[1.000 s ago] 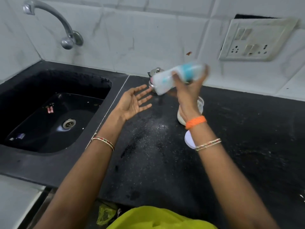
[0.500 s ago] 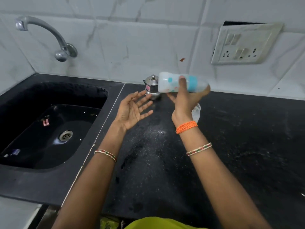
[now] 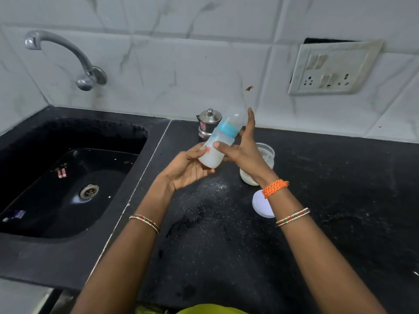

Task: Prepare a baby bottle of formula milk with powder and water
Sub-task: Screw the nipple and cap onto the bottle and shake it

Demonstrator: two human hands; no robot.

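The person is mixing the formula, and to do it well she is needing a firm hold at both ends of the baby bottle, cap kept sealed, rolling or shaking until no powder is clumping. The bottle is tilting in the air just in front of the steel pot, its milky base low and its teal collar higher. The left hand is cupping the base, fingers curling loosely around it. The right hand is pressing the bottle's side, thumb across the body, fingers mostly straight and spread along the cap. The open powder jar is standing on the table, right of the pot.
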